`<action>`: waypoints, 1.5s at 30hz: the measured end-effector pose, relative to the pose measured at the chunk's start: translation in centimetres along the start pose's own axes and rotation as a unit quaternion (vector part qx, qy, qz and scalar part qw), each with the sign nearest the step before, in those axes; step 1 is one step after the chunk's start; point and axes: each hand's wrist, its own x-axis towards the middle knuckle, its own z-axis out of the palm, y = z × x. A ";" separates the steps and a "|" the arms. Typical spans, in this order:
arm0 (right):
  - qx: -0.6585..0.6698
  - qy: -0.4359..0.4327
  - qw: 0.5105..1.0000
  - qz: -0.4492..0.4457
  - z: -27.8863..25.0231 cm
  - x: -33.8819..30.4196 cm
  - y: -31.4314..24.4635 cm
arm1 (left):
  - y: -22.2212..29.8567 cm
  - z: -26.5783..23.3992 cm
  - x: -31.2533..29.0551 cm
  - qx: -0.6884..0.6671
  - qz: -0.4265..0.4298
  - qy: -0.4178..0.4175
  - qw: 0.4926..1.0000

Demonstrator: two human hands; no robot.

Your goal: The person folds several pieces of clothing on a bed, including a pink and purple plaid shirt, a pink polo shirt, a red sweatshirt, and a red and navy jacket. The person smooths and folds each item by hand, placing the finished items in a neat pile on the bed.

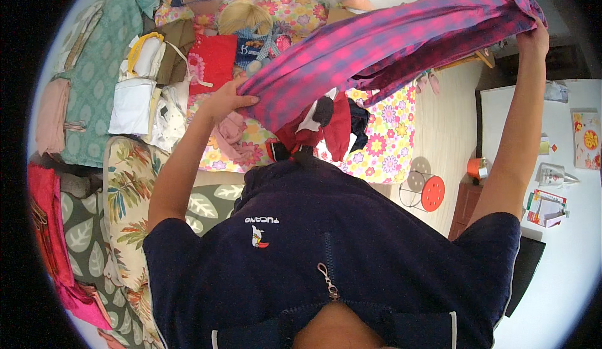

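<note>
in the head view, the left hand (231, 100) and the right hand (532, 39) hold a pink and blue checked cloth (351, 47) stretched between them. the cloth is in the air, raised in front of the person's chest, and it spans nearly the whole gap from one hand to the other. the left hand pinches its near left end, the thumb laid over the edge and the fingers partly hidden. the right hand grips the far right end, where the fabric bunches up; some of its fingers are out of sight behind the cloth.

the long axis of the cloth runs on a slant, from the left hand at the lower left up to the right hand at the upper right. its left end droops a little below the left hand, pointing toward the person. the lower edge falls open along the middle and right, showing a darker inner side.

beneath the cloth lies a flowered cover (392, 155). on it, partly overlapped by the cloth in this view, is a dark red garment (337, 126). a pale pink cloth (229, 135) lies just below the left hand, and a bright red piece (213, 57) lies just beyond it. folded white clothes (132, 106) are farther left. a red round stool (433, 192) stands on the floor to the right.
</note>
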 end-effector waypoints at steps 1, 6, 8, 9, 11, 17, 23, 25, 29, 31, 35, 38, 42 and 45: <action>-0.010 0.016 1.000 0.004 0.2 -0.6 -0.1 | -0.1 0.4 -0.6 -0.040 -0.008 -0.004 0.999; -0.071 0.082 0.994 0.017 1.7 -3.7 0.5 | -2.3 1.0 -2.0 -0.226 -0.017 0.051 0.973; -0.099 0.120 0.987 0.037 1.6 -3.9 1.3 | -3.8 0.4 -2.4 -0.239 -0.032 0.105 0.965; -0.065 0.062 0.994 0.064 -0.7 -1.5 1.5 | -3.7 0.8 -1.7 -0.236 -0.031 0.115 0.964; -0.038 -0.005 0.998 0.055 -1.2 -0.6 2.4 | -3.2 0.7 -1.6 -0.222 -0.040 0.151 0.962; -0.084 -0.121 0.979 0.142 2.1 -2.8 2.3 | -4.1 -2.3 -2.6 -0.104 -0.009 0.236 0.966; -0.215 -0.184 0.955 0.093 1.6 -2.7 5.5 | 2.7 -3.9 -3.5 -0.311 0.152 0.343 0.873; -0.525 -0.303 0.795 0.034 2.5 -3.7 7.6 | 2.2 -5.2 -5.1 0.069 0.011 0.208 0.976; -0.292 -0.257 0.921 0.030 4.8 -9.0 8.8 | 7.4 -4.9 -9.9 -0.163 0.067 0.402 0.899; -0.413 -0.228 0.881 -0.018 4.7 -8.8 11.5 | 7.2 -5.0 -11.7 -0.118 0.023 0.447 0.886; -0.312 -0.354 0.877 0.090 4.9 -6.7 17.6 | 5.4 -2.4 -18.7 -0.139 0.105 0.549 0.818; -0.135 -0.295 0.931 0.169 7.5 -8.4 17.2 | 5.5 3.8 -21.1 -0.126 0.017 0.594 0.795; -0.126 -0.388 0.897 0.173 10.6 -11.0 18.0 | 2.3 6.6 -27.3 -0.131 -0.012 0.580 0.804; -0.116 -0.396 0.894 0.172 11.9 -12.2 16.2 | 3.2 8.6 -30.5 -0.169 0.064 0.614 0.769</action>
